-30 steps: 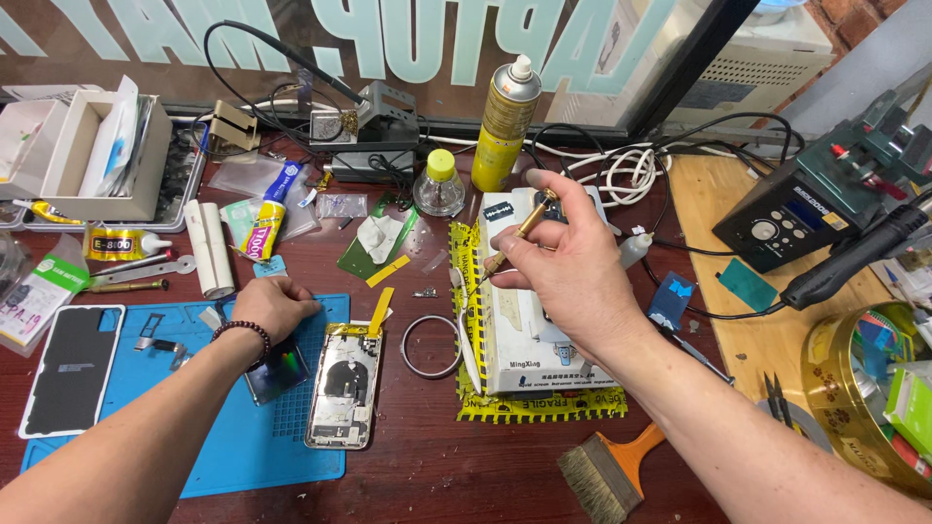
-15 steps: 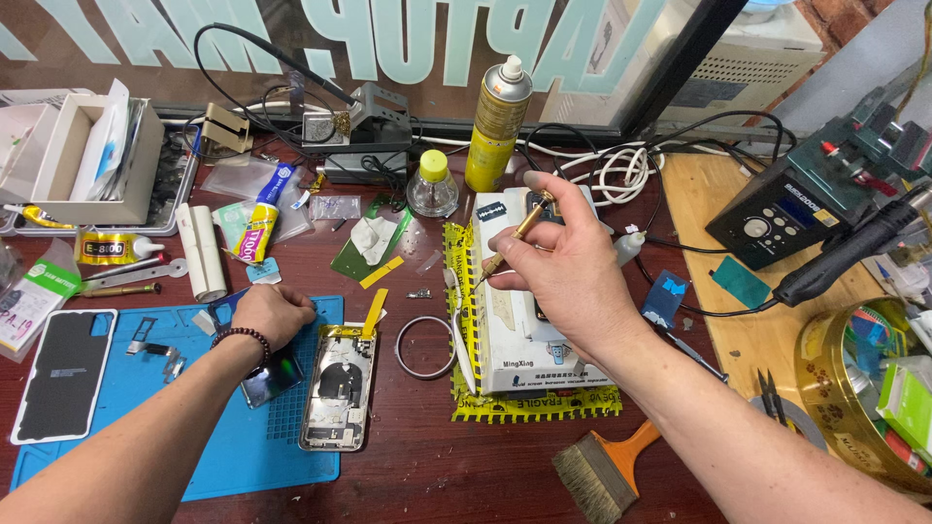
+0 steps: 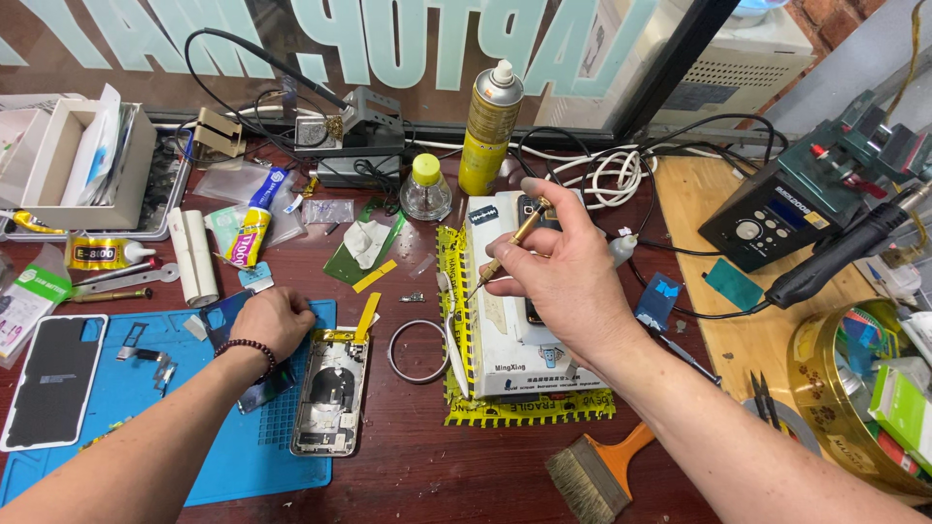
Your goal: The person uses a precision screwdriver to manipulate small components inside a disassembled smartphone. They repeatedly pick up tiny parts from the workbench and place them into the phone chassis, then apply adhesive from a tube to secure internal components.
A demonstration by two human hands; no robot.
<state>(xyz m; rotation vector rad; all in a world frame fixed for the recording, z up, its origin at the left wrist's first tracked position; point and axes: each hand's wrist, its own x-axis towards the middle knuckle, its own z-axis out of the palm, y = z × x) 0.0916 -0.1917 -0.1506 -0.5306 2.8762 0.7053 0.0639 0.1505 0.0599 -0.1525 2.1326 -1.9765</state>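
Observation:
My right hand (image 3: 568, 272) holds a thin brass-coloured pointed tool (image 3: 510, 245) over a white rectangular device (image 3: 510, 330) that rests on a yellow mat (image 3: 529, 408). My left hand (image 3: 270, 320) is closed and rests on the blue work mat (image 3: 194, 456), pressing on a small dark part at the top left of an opened phone housing (image 3: 332, 393). A yellow flex strip (image 3: 366, 315) sticks up from the housing's top edge.
A metal ring (image 3: 419, 351) lies between housing and white device. A black phone back (image 3: 53, 378) sits far left. A yellow spray can (image 3: 490, 116), a small bottle (image 3: 425, 189), glue tubes, a brush (image 3: 597, 475), a soldering station (image 3: 777, 218) and cables crowd the table.
The view has shifted slightly. My right hand stays over the white device with the tool; my left hand stays closed beside the phone housing.

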